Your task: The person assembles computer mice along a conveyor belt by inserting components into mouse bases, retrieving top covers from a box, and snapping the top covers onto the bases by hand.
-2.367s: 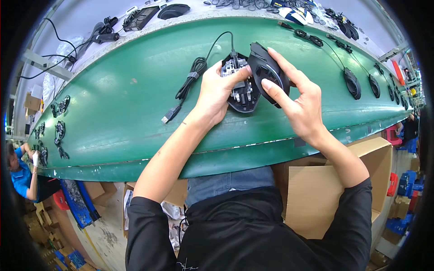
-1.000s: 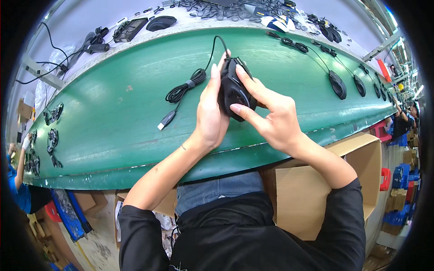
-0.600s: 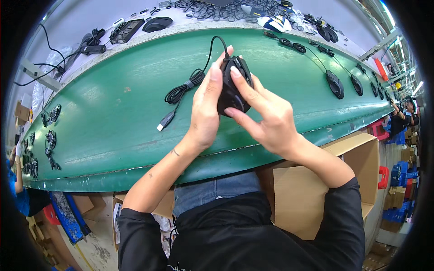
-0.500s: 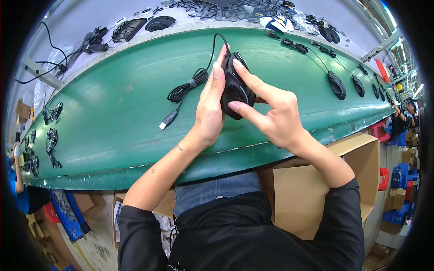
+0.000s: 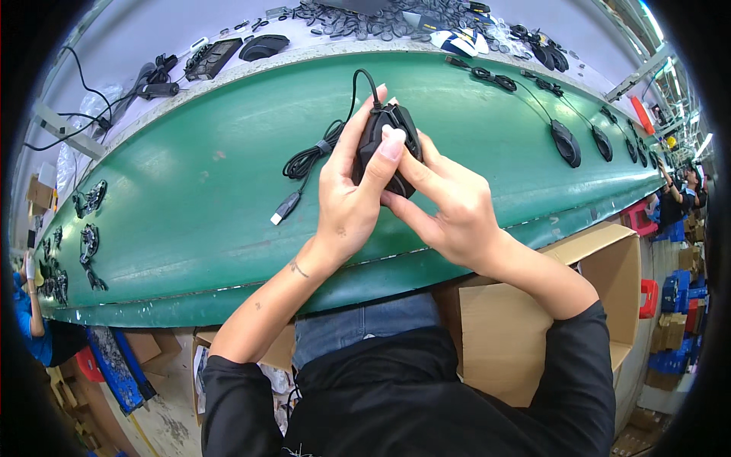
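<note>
Between my two hands is a black computer mouse, held above the green conveyor belt. My left hand wraps its left side, with the thumb lying across the top. The fingers of my right hand press on the mouse from the right and near end, hiding part of its shell. From its far end a cable loops over to the left into a tied black bundle. The cable's USB plug hangs just below the bundle, pointing toward me.
More wired mice lie in a row at the right. Several dark parts sit at the belt's left end. Loose small parts cover the shelf behind. An open cardboard box stands by my right arm. Other people work at both far ends.
My left thumb has moved across the top of the mouse. My right fingers have shifted down and inward, and the mouse has turned slightly.
</note>
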Tool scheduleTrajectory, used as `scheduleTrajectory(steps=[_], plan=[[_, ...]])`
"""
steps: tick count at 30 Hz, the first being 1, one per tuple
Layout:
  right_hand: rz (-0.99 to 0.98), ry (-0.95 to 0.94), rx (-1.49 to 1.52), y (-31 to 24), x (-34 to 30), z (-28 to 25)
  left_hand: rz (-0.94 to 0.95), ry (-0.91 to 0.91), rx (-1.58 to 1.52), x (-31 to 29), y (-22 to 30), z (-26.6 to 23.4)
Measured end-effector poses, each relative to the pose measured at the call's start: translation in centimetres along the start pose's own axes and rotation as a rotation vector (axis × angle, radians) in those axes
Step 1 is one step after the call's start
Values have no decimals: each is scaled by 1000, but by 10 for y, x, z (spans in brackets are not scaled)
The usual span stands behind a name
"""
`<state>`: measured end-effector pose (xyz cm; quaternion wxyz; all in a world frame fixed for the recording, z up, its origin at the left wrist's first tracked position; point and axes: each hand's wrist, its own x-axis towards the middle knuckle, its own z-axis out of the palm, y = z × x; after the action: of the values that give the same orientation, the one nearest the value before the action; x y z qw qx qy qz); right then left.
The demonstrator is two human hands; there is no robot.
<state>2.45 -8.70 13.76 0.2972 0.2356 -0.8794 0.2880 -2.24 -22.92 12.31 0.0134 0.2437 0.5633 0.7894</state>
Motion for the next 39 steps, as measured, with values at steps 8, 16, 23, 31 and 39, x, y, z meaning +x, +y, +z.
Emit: scheduleTrajectory(steps=[8,16,23,31,39], plan=[[-186,31,-255,6,0,2,-122,-37,-110,8,4,-10],[-31,32,-96,-3,2,10,-197,72,-582,9,-8,11],[-102,-17,-38,-6,10,-2,-127,91,-397,7,-2,7],[-181,-34,-134,-11,7,-8,-140,29,-383,5,1,7],[-145,-20,-190,-18,8,-12,-149,103,-423,4,6,13]])
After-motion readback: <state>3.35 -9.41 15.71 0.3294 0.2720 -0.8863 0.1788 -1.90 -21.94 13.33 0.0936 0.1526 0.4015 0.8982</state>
